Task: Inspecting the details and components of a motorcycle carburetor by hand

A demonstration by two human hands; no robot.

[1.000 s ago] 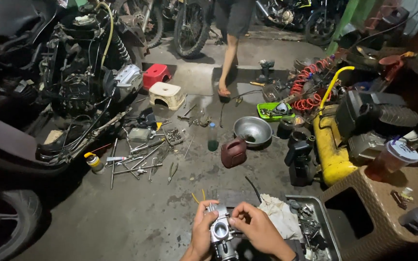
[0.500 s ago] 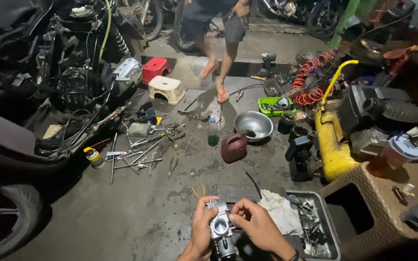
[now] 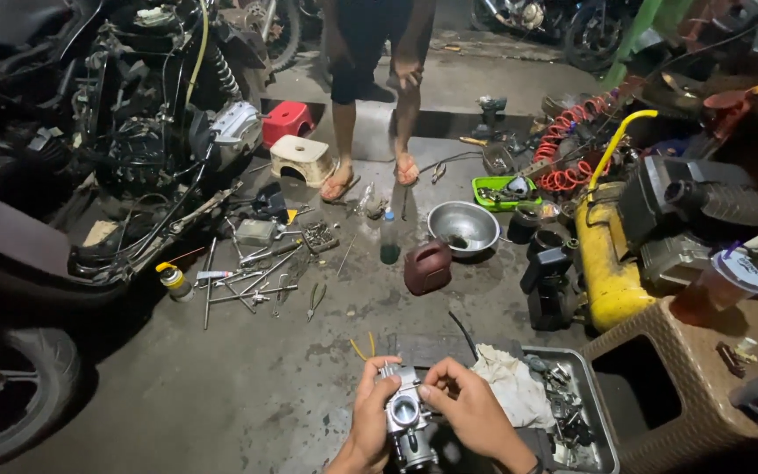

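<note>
I hold a small silver carburetor [image 3: 405, 420] in both hands, low over the concrete floor [image 3: 221, 395]. My left hand [image 3: 368, 430] wraps its left side, fingers curled and pressed against the metal body. My right hand [image 3: 468, 411] closes over its right side, thumb and forefinger pinching at the top of the casting. The round bore of the carburetor faces up toward me.

Just right of the carburetor sits a grey metal tray [image 3: 603, 439] with small parts in it, and a dirty white rag [image 3: 511, 386] lies over the tray's left edge, touching my right hand. Beyond the carburetor, a dark red jug [image 3: 427, 266] stands on the floor, with a steel bowl [image 3: 462, 228] just behind it and a green-tinted bottle [image 3: 389, 240] to the jug's left. Farther left of the carburetor, wrenches and pliers [image 3: 247, 281] lie scattered beside a stripped motorcycle [image 3: 133, 149]. Well to the right of the carburetor, a yellow compressor tank [image 3: 605, 263] lies beside a brown woven stool [image 3: 704, 377]. Well beyond the carburetor, another person [image 3: 370, 96] stands in sandals, near a beige step stool [image 3: 302, 158] and a red one [image 3: 288, 121].
</note>
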